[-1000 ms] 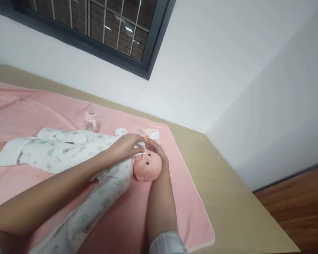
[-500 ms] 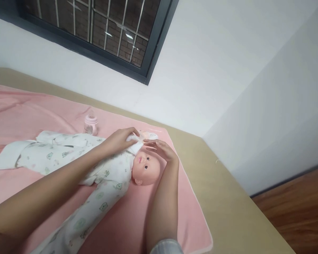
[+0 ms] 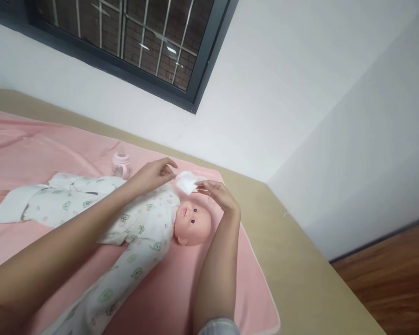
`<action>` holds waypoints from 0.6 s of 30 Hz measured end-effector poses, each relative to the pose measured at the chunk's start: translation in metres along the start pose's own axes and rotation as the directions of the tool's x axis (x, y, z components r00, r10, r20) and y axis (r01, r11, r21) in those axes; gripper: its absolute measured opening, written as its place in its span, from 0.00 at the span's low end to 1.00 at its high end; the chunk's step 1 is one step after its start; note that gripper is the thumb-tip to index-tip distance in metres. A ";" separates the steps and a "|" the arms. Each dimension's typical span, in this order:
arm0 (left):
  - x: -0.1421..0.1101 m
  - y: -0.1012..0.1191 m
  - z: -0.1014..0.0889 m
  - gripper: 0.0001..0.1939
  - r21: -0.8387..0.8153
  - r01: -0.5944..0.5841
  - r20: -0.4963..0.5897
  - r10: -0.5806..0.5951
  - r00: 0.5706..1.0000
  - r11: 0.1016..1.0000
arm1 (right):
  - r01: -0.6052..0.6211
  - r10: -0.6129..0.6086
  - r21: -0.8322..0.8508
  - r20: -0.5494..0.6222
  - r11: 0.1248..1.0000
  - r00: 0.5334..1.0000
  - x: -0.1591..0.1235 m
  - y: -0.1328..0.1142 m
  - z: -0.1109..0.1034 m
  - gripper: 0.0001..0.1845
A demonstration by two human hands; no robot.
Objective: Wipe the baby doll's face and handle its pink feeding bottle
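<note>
A small white wipe or tissue (image 3: 186, 182) is spread between my hands, just beyond the head of a baby doll (image 3: 192, 223). My right hand (image 3: 216, 193) pinches its right corner with the fingertips. On the other side my left hand (image 3: 158, 171) has its fingers curled, with the tips at the wipe's left edge; the grip there is small and hard to see. The doll lies on its back in a white printed outfit (image 3: 132, 228), face up. Partly hidden behind the wipe is a small printed item (image 3: 199, 178).
A pink baby bottle with a handle (image 3: 120, 163) stands behind the doll. Under everything lies a pink mat (image 3: 174, 284) on a tan tabletop (image 3: 293, 274). A white wall (image 3: 237, 135) and a barred window (image 3: 143, 42) border the far side.
The white wipe has opened out and now lies flatter between my hands. My left hand has moved slightly up and left, and my right hand slightly to the right.
</note>
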State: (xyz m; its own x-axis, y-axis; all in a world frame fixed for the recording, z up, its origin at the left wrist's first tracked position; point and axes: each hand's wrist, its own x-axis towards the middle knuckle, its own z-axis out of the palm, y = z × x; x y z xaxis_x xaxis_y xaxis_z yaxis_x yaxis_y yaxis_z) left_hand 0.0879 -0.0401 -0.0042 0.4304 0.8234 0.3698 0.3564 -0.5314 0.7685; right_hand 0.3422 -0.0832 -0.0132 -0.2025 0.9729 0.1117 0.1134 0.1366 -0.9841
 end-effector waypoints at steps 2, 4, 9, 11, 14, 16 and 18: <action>0.002 -0.003 -0.012 0.22 0.003 0.031 -0.043 -0.031 0.999 1.000 | 0.018 -0.001 0.110 -0.160 0.994 0.987 0.005 0.013 -0.006 0.18; 0.004 -0.007 -0.023 0.22 0.008 0.054 -0.075 -0.053 0.996 0.999 | 0.053 0.011 0.205 -0.297 0.977 0.955 0.010 0.027 -0.010 0.17; 0.005 -0.013 -0.043 0.24 -0.033 0.083 -0.160 -0.087 0.983 0.996 | 0.087 0.075 0.369 -0.405 0.925 0.911 0.024 0.063 -0.008 0.20; 0.004 -0.013 -0.049 0.23 -0.053 0.103 -0.189 -0.112 0.976 0.993 | 0.096 0.084 0.425 -0.385 0.900 0.919 0.028 0.076 -0.005 0.22; 0.003 -0.014 -0.056 0.21 -0.065 0.128 -0.226 -0.139 0.964 0.990 | 0.104 0.078 0.506 -0.324 0.856 0.943 0.033 0.092 -0.001 0.24; 0.003 -0.015 -0.060 0.20 -0.058 0.148 -0.242 -0.158 0.957 0.987 | 0.096 0.075 0.545 -0.283 0.833 0.956 0.036 0.100 0.002 0.25; 0.003 -0.018 -0.063 0.19 -0.053 0.161 -0.251 -0.169 0.953 0.985 | 0.076 0.083 0.570 -0.248 0.818 0.965 0.038 0.106 0.003 0.27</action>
State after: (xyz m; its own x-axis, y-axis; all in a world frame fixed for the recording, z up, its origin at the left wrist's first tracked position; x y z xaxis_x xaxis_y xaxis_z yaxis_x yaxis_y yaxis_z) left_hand 0.0306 -0.0155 0.0164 0.1413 0.9247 0.3534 0.3769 -0.3803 0.8445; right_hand 0.3434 -0.0322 -0.1133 0.0551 0.9967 0.0603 -0.4769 0.0793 -0.8754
